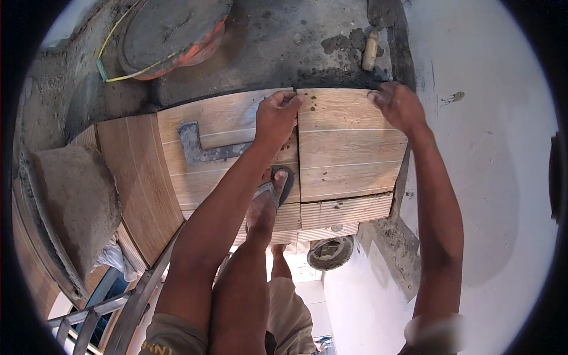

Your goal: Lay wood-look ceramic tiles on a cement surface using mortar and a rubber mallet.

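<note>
A wood-look tile (355, 139) with white lines and grey mortar specks lies in front of me, above a ribbed edge piece (346, 211). My left hand (277, 117) pinches its far left corner, right at the joint with the neighbouring tile (228, 112). At the far right corner, my right hand (397, 107) is closed over the edge, with fingertips partly hidden. On the neighbouring tile rests a flat grey L-shaped tool (192, 142), partly covered by my left forearm. A sandalled foot (280, 183) stands close to the joint.
Beyond the tiles is wet grey mortar, with a wooden tool handle (371, 52) in it. An orange mortar tub (204, 48) stands far left. A smeared wall (467, 154) rises at right. Below are a bucket (330, 253) and, lower left, a metal ladder (112, 305).
</note>
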The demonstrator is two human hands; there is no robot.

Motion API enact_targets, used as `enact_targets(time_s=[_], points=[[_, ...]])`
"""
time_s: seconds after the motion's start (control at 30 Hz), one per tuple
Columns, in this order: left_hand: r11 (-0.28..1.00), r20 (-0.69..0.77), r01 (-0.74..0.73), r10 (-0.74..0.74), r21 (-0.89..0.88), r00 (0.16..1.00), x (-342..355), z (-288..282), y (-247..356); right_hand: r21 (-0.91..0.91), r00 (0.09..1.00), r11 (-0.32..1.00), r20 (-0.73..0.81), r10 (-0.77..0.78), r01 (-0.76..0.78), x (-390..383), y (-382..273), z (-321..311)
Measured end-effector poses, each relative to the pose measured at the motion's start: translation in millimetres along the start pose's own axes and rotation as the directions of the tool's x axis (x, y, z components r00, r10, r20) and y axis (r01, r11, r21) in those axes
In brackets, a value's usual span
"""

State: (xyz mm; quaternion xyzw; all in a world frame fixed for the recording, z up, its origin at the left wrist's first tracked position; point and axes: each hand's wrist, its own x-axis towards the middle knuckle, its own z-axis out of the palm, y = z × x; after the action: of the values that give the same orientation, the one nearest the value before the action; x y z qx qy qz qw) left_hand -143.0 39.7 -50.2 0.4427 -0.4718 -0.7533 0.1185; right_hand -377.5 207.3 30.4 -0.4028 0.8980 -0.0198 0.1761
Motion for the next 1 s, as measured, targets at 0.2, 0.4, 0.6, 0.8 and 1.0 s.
enact_targets(time_s=[0.2,0.4,0.6,0.8,1.0], points=[[0.965,-0.019,-0.04,0.047,0.259,0.999,35.6,-8.3,-31.6,0.027,0.991,0.998,-0.117,-0.058,0.061,15.5,11.9,50.3],[0.803,-0.116,-0.038,0.133,0.594,0.984,50.5,-21.2,-51.6,0.134,0.996,0.991,-0.083,0.014,-0.003,23.9,1.4,75.9],[0.555,0.031,-0.285,0.423,0.781,0.906,23.4,-28.6,-12.0,0.234,0.925,0.972,-0.373,0.079,0.011,-24.4,-3.8,82.6],[0.03,0.423,-0.475,0.405,0.88,0.81,20.8,-13.3,-12.2,0.52,0.899,0.848,-0.315,0.304,-0.104,-179.7,-45.9,118.3],[0.092,0.267,-0.308,0.305,0.947,0.914,25.2,-18.9,-19.9,0.459,0.925,0.888,-0.349,0.152,0.028,-215.4,-103.9,158.1]])
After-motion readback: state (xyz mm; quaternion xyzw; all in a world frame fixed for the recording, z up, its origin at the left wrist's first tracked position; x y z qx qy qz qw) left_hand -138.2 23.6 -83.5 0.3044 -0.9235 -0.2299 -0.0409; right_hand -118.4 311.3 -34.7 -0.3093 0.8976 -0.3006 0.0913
